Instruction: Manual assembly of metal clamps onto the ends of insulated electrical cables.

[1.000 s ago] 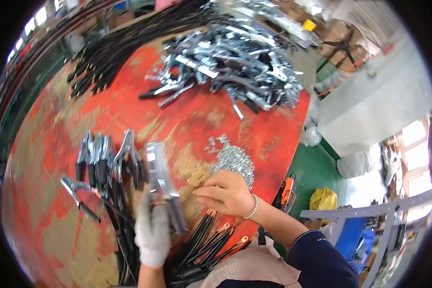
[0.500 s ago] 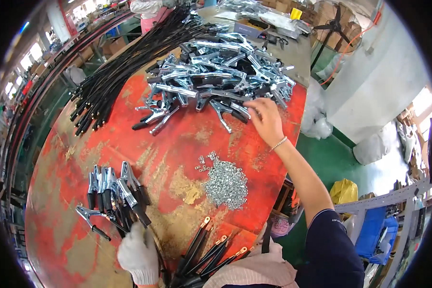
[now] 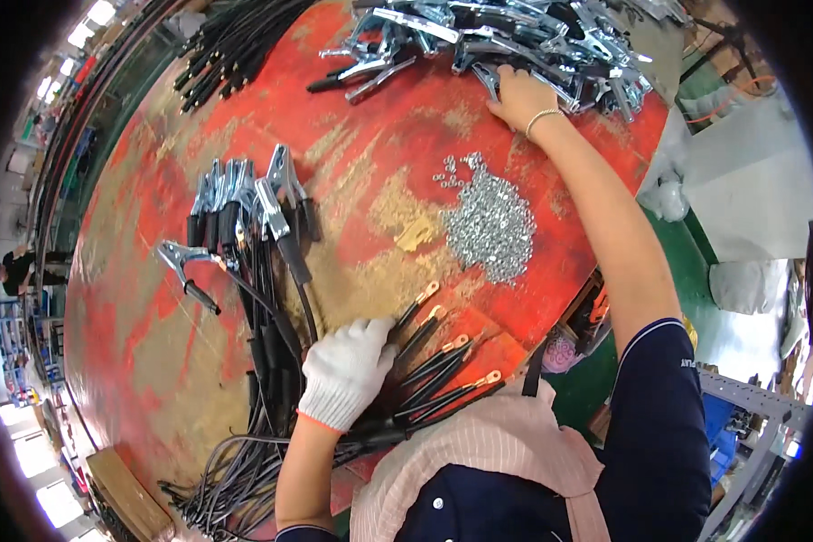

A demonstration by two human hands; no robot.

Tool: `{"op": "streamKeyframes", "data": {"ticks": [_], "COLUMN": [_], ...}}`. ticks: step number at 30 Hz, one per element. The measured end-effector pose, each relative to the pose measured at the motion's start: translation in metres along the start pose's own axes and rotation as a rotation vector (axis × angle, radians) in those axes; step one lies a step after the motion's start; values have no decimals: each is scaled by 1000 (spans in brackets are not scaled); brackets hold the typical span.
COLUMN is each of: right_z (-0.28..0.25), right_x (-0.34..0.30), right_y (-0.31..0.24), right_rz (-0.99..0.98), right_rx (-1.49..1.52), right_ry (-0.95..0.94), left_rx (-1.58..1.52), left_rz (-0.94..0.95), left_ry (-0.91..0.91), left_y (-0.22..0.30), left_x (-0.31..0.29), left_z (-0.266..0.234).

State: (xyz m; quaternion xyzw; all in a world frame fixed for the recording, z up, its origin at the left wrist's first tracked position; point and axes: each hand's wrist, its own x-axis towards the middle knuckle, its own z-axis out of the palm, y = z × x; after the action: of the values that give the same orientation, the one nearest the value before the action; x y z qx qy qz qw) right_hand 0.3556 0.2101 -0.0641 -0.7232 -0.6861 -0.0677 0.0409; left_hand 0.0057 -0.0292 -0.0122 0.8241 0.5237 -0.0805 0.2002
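Observation:
My right hand, bare with a bracelet at the wrist, reaches to the near edge of a big pile of silver spring clamps. Its fingers are closed round a clamp with its jaw end showing; the hand hides the rest. My left hand, in a white knit glove, is at the near side of the table. The gloved fingers close on a black cable that ends in a copper ring lug. More black cables with lugs fan out beside it.
Clamps fitted to cables lie in a bundle at the left, their cables trailing toward me. A heap of small metal nuts sits mid-table. Black cables lie at the far left. The red, worn table has a curved edge.
My left hand has moved right, from the clamp bundle to the lugged cables. My right hand has closed on a clamp at the pile. The view has tilted down toward me.

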Motion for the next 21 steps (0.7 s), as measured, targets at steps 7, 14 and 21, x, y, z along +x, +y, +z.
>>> {"op": "streamKeyframes", "data": {"ticks": [7, 14, 21], "right_z": [-43, -102, -91], "right_x": [-31, -100, -166], "right_y": [-5, -8, -66], "right_rz": [-229, -28, 165], "right_rx": [17, 1807, 2736], "right_ry": [74, -3, 5], "left_rx": [-378, -1327, -1425], "left_rz": [-130, -210, -296], "left_ry": [159, -482, -117], "left_y": [-15, -39, -27], "left_x": [1, 30, 34], "left_z": [8, -28, -4]}}
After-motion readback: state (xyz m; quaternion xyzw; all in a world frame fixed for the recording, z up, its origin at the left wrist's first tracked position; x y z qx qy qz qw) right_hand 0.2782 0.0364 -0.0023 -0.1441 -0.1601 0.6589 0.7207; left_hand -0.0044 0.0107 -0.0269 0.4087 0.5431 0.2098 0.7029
